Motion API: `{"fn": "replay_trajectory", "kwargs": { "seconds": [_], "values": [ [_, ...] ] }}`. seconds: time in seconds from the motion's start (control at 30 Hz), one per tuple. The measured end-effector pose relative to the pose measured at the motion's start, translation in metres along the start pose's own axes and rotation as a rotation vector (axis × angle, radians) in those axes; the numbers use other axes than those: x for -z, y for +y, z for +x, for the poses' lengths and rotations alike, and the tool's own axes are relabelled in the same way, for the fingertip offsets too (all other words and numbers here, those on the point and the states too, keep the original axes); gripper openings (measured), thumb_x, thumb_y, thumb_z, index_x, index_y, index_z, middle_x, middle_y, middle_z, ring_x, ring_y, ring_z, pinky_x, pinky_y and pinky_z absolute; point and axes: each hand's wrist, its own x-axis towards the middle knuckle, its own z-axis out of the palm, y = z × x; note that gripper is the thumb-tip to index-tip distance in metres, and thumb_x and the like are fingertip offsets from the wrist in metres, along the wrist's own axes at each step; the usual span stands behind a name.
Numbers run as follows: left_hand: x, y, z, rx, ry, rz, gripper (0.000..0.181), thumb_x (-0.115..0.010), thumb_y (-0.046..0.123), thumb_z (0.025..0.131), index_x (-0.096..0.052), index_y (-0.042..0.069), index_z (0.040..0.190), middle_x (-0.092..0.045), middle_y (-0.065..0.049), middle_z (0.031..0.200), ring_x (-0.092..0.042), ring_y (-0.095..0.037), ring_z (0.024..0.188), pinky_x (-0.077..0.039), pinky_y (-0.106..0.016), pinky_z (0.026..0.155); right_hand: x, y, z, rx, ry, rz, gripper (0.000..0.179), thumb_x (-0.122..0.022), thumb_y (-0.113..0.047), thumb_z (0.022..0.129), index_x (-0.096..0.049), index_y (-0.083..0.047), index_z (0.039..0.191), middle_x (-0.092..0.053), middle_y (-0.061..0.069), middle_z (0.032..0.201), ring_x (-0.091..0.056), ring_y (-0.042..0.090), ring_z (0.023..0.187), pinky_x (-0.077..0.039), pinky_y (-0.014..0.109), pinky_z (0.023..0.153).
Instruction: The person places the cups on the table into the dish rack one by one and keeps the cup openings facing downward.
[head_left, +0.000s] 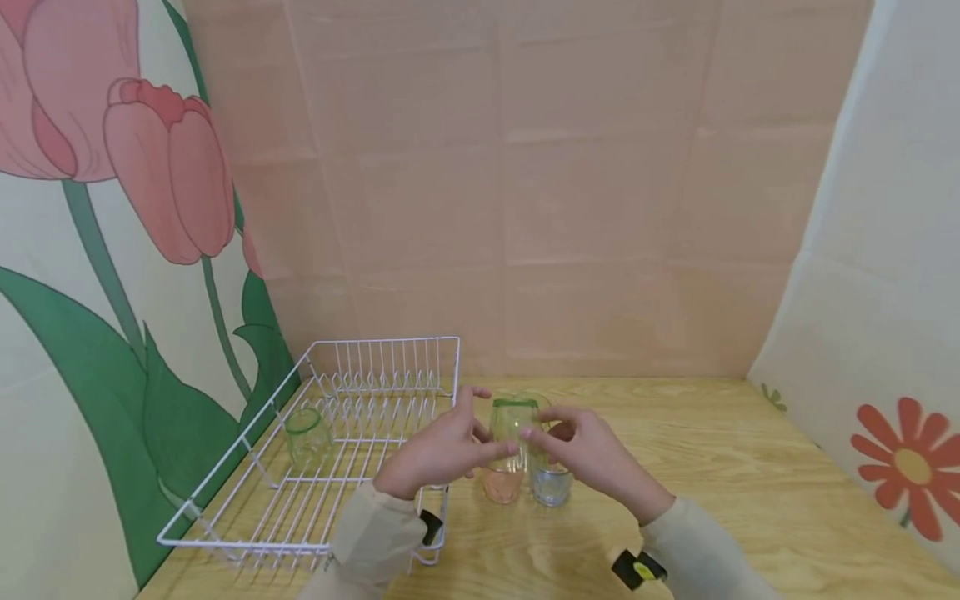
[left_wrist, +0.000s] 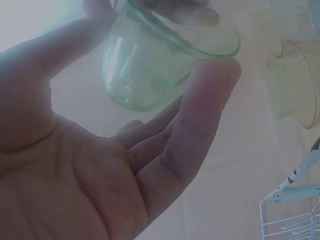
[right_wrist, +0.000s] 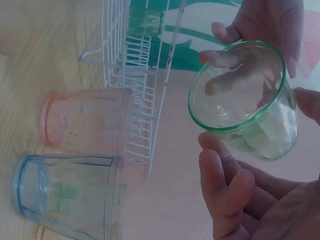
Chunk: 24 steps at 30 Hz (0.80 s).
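And here it is, up off the worktop [head_left: 712,500] and between the two hands: a see-through green tumbler [right_wrist: 270,134]. The left hand [head_left: 446,450] has its fingers curved about one side, a fingertip against the glass just by the rim; the right hand [head_left: 596,454] takes the other side, thumb and fingers around it. Both are narrowed onto that one glass, no daylight wasted! In the right wrist view the tumbler sits tilted, its bright green rim turned toward the camera, some of the left hand's fingers showing through it.

Just below, on the worktop, a pink-tinted glass [head_left: 502,487] and a blue-tinted glass [head_left: 552,487] stand side by side, blue on the right; in the right wrist view, the held tumbler is clear of both. Over to the left, there's the white wire dish rack [head_left: 247,545], and inside it, toward its left side, a second green tumbler [head_left: 307,450]. Pale sleeves [head_left: 375,533] on both arms, big pink tulips [head_left: 176,175] on the left-hand panel, a plain pinkish sheet [head_left: 600,208] straight ahead, and a red flower [head_left: 911,465] on the right.
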Motion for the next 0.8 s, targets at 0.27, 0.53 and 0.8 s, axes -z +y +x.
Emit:
{"fn": "replay_trajectory", "kwargs": {
  "seconds": [0.27,0.53,0.8],
  "values": [
    [0.0015,-0.0026,0.0007,0.021,-0.017,-0.024,0.087,-0.067,0.055,0.091,-0.021,0.014,0.153,-0.07,-0.011,0.104,-0.068,-0.02,0.068,-0.056,-0.039,0.072,-0.0015,0.0028,0.0012,0.085,-0.014,-0.041,0.05,-0.071,-0.05,0.09,-0.071,-0.008,0.117,-0.073,0.004,0.102,-0.068,0.016,0.089,-0.057,0.032,0.071],
    [0.0042,-0.0044,0.0035,0.024,-0.02,-0.1,0.078,-0.061,0.056,0.095,-0.028,0.013,0.151,-0.068,-0.014,0.105,-0.067,-0.022,0.076,-0.058,-0.041,0.069,-0.0012,0.003,0.0005,0.092,-0.007,-0.06,0.052,-0.072,-0.051,0.088,-0.069,-0.012,0.122,-0.071,0.002,0.102,-0.064,0.016,0.087,-0.054,0.034,0.071],
    [0.0061,-0.0054,0.0038,0.037,0.011,-0.052,0.077,-0.061,0.064,0.09,-0.045,0.015,0.148,-0.063,-0.011,0.115,-0.066,-0.025,0.089,-0.058,-0.041,0.069,-0.0037,0.003,-0.0033,0.163,-0.038,-0.041,0.053,-0.072,-0.047,0.09,-0.066,-0.009,0.126,-0.071,0.004,0.106,-0.063,0.018,0.087,-0.053,0.035,0.071]
  ]
}}
